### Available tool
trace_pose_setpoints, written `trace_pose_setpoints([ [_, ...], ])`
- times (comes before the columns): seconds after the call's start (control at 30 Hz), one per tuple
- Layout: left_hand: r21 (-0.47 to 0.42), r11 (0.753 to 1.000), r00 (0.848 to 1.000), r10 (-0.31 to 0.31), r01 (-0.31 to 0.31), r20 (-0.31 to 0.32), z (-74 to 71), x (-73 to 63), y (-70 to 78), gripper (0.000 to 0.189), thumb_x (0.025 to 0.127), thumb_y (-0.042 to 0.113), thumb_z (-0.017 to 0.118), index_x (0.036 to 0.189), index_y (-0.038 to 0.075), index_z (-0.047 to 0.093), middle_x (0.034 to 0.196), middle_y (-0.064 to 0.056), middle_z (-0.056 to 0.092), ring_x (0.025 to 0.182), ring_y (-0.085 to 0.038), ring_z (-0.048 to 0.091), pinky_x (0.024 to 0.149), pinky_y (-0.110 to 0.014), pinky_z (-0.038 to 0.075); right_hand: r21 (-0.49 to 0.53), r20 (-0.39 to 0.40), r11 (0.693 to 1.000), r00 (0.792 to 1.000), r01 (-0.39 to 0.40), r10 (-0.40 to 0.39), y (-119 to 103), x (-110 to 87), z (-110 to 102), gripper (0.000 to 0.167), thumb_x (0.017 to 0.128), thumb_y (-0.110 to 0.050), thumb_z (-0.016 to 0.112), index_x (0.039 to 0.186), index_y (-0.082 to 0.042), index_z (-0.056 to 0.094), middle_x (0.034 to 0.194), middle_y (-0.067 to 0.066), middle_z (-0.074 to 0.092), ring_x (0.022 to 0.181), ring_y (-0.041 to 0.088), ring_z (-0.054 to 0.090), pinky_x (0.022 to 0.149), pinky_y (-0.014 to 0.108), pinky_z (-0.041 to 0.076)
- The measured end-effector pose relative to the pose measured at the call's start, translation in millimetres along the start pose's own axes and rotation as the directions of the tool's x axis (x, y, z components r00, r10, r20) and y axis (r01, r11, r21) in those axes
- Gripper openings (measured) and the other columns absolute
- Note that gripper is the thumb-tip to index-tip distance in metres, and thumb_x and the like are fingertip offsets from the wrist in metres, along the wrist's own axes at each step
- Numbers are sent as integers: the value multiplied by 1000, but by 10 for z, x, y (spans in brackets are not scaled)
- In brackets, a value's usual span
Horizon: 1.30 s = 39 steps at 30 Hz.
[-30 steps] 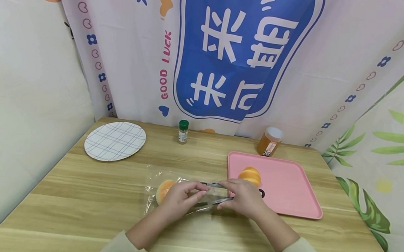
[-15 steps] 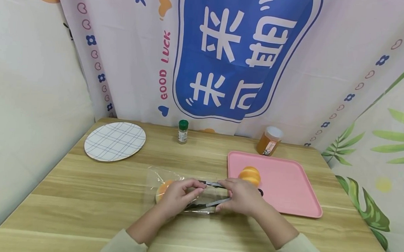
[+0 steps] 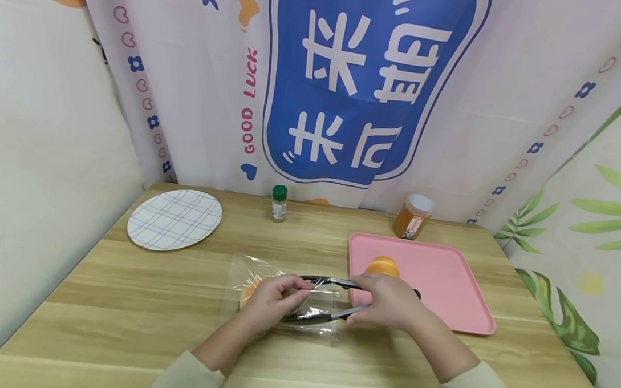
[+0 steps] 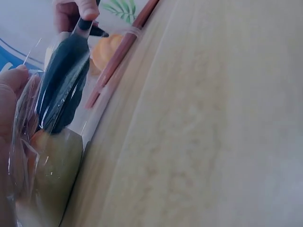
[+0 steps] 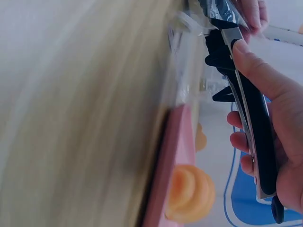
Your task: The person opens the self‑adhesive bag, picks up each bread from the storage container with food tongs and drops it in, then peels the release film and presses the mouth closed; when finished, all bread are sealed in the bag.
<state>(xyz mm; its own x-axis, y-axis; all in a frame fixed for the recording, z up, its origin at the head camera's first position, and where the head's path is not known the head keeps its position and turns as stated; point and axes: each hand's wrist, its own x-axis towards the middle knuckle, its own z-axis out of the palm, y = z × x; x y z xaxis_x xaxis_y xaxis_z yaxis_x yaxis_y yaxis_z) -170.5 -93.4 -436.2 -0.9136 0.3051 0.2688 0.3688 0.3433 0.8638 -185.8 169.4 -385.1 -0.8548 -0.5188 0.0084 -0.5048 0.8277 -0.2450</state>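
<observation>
A clear plastic bag (image 3: 238,268) lies in the middle of the wooden table, with a round orange-topped bun (image 3: 249,290) inside at its left end. My left hand (image 3: 273,298) pinches the bag's upper film between thumb and fingers. Food tongs (image 5: 255,123) with black tips and metal arms are gripped in my right hand (image 3: 391,299), thumb on one arm and fingers curled round the other. Their black tips (image 4: 66,80) are spread inside the bag, close to the bun in the left wrist view. The right hand overlaps the left edge of the pink tray (image 3: 441,278).
On the tray sits an orange ridged roll (image 3: 382,266), partly hidden behind the right hand. A jar with a white lid (image 3: 413,216) stands behind the tray. Further left are a green-capped spice bottle (image 3: 279,204) and a checked plate (image 3: 174,219). A printed cloth hangs behind the table.
My right hand has shifted right with the tongs, drawing them partway back through the bag's mouth. The bag's right edge now shows. My left hand stays almost in place.
</observation>
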Motion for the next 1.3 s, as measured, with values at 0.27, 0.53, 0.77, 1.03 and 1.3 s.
trace_pose_setpoints([
  [0.27,62,998,1000,4,-5,3,-36,76,-38,11,93,19,67,100,13,73,102,-3,76,55,0,46,48,-19,43,-6,3,1000,1000,-25,25,221,-205,-143,77,66,-56,83,130,-16,63,127,5,67,117,26,63,96,50,52],
  [0.53,164,981,989,-82,102,-122,-108,161,-70,10,93,20,68,101,17,73,95,2,75,64,-7,54,55,-21,45,49,-78,981,978,-189,193,639,-545,-419,81,68,-59,81,131,-12,62,125,8,67,111,28,64,90,50,54],
  [0.77,289,956,989,80,-41,-125,-151,130,-41,13,89,17,71,100,12,74,106,-1,76,101,-17,71,84,-36,58,50,-72,949,946,-313,316,1010,-828,-524,96,67,-65,79,136,-3,54,129,20,62,108,38,63,82,53,54],
  [1.03,325,945,989,91,-50,-114,-143,95,-11,12,90,19,70,101,15,74,101,4,76,81,-5,65,74,-26,55,49,-21,938,939,-342,344,1276,-894,-473,103,67,-67,77,136,5,51,131,29,58,118,49,56,92,62,48],
  [1.3,317,947,986,100,-54,-133,-125,76,-18,13,90,18,70,102,12,74,99,3,77,71,0,59,70,-24,54,57,-8,930,931,-363,364,1383,-829,-429,100,67,-65,79,135,4,51,129,27,60,117,48,56,90,61,48],
])
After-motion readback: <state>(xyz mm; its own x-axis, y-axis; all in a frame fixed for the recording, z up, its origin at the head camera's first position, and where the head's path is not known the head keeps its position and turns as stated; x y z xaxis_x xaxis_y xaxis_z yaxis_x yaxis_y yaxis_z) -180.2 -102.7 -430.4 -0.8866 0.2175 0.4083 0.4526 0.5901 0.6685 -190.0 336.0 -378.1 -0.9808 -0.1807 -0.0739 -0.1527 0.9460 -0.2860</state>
